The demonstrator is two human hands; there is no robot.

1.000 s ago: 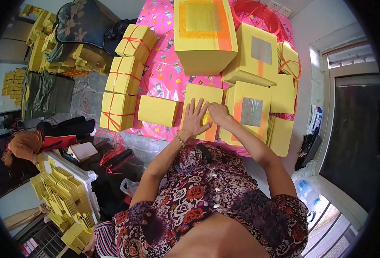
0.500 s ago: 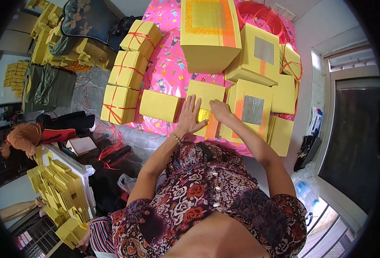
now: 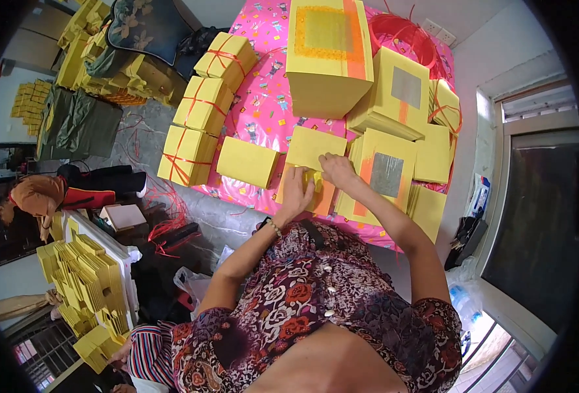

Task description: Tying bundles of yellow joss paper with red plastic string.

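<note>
A yellow paper sheet (image 3: 316,147) lies in front of me on the pink covered table, with an orange band and a shiny gold patch on its nearer part. My left hand (image 3: 294,195) is bent over that nearer part, fingers and thumb closing at the gold patch, where the paper looks raised. At the right edge of the sheet, my right hand (image 3: 337,171) is closed with its fingertips pressed on the paper. Left of my hands sits an untied yellow paper stack (image 3: 247,162). Close by my right wrist stands a stack with a silver patch (image 3: 386,173).
Three bundles tied with red string, one of them a tied bundle (image 3: 184,156), line the table's left side. A tall paper stack (image 3: 328,65) and a red string coil (image 3: 404,39) are at the back. Another person (image 3: 47,195) works at left beside a paper-laden table (image 3: 127,268).
My left hand has gone from lying flat to bent fingers, sliding slightly toward me and right. The gold patch now looks lifted. My right hand stays at the sheet's edge.
</note>
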